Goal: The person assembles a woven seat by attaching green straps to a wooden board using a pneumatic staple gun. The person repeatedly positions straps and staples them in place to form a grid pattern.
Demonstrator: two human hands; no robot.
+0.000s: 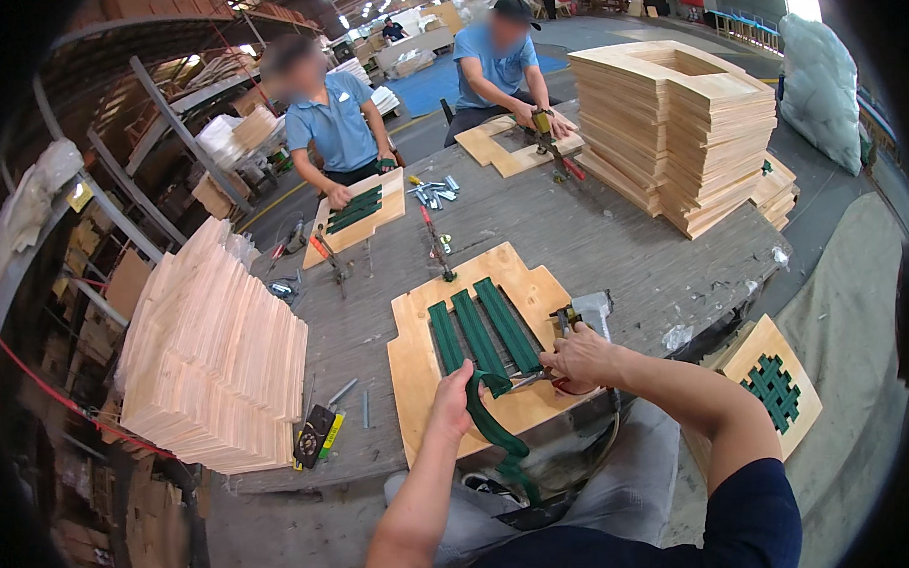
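A wooden panel [418,328] with a framed opening lies before me on the table, crossed lengthwise by three green webbing straps [476,330]. My left hand [452,402] is closed on the loose end of a green strap [490,417], whose tail hangs past the panel's near edge toward my lap. My right hand [579,358] is closed around red-handled scissors [527,382], their metal blades pointing left at the strap. Just beyond that hand is a grey staple gun [592,311]; whether the fingers also touch it I cannot tell.
Stacked panels rise at left [211,366] and far right [670,131]. A black tape measure [314,434] lies near the left stack, and metal staple strips [436,193] lie farther back. Two co-workers handle panels across the table. A woven panel [771,393] leans at right.
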